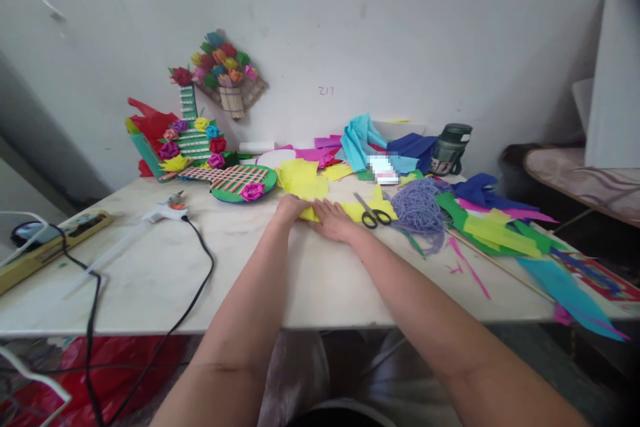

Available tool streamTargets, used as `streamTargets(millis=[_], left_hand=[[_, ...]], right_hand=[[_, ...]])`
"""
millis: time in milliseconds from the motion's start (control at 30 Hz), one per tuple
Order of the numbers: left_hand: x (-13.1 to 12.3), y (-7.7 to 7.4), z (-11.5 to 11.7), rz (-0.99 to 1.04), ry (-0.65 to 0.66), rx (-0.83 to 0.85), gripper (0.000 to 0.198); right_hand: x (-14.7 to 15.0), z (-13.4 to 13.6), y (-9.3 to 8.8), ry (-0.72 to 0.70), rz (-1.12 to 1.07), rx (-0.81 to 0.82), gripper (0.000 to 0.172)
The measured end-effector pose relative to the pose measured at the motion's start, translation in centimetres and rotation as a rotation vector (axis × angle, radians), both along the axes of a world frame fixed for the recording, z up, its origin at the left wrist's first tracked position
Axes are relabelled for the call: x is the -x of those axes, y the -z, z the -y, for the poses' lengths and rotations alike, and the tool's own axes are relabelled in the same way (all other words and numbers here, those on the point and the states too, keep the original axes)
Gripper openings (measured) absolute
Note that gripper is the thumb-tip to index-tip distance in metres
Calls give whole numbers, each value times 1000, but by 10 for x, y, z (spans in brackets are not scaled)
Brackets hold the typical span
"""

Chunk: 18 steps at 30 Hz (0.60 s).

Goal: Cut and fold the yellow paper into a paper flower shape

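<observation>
A folded strip of yellow crepe paper (350, 210) lies on the table under both hands. At its left end is my left hand (290, 208), its fingers closed on the paper's edge and partly hidden. My right hand (333, 219) lies flat on the strip beside it, fingers stretched out and pressing down. Scissors (371, 215) with black handles rest on the right part of the strip, apart from my hand. Just behind my hands is a looser piece of yellow crepe paper (303, 179).
On the left are a glue gun (167, 212) with a black cord and a power strip (55, 250). Guitar-shaped flower crafts (243, 181) stand behind. To the right are tangled purple strands (420, 207), coloured paper (500, 230), a phone (384, 170) and a dark bottle (451, 147).
</observation>
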<state>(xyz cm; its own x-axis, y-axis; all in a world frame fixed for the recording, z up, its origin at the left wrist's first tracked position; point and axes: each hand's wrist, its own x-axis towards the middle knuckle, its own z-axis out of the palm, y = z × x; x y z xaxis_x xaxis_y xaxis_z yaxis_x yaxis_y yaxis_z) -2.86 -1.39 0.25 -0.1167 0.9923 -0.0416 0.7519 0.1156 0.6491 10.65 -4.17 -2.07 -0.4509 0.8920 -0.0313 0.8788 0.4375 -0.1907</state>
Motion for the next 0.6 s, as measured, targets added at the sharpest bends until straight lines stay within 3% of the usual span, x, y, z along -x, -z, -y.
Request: streamTargets(millis=[200,400,600], left_hand=[[-12,-5,6,-315,-81,-54,32],[1,-5,2,-325,-56,11,32],[19,-1,-5,-303,-44,20,32]], right_hand=[[2,-1,1,-28,-40,-21,75],[4,-3,2,-44,-64,-33,72],[2,-6,4,83,-63,-19,59]])
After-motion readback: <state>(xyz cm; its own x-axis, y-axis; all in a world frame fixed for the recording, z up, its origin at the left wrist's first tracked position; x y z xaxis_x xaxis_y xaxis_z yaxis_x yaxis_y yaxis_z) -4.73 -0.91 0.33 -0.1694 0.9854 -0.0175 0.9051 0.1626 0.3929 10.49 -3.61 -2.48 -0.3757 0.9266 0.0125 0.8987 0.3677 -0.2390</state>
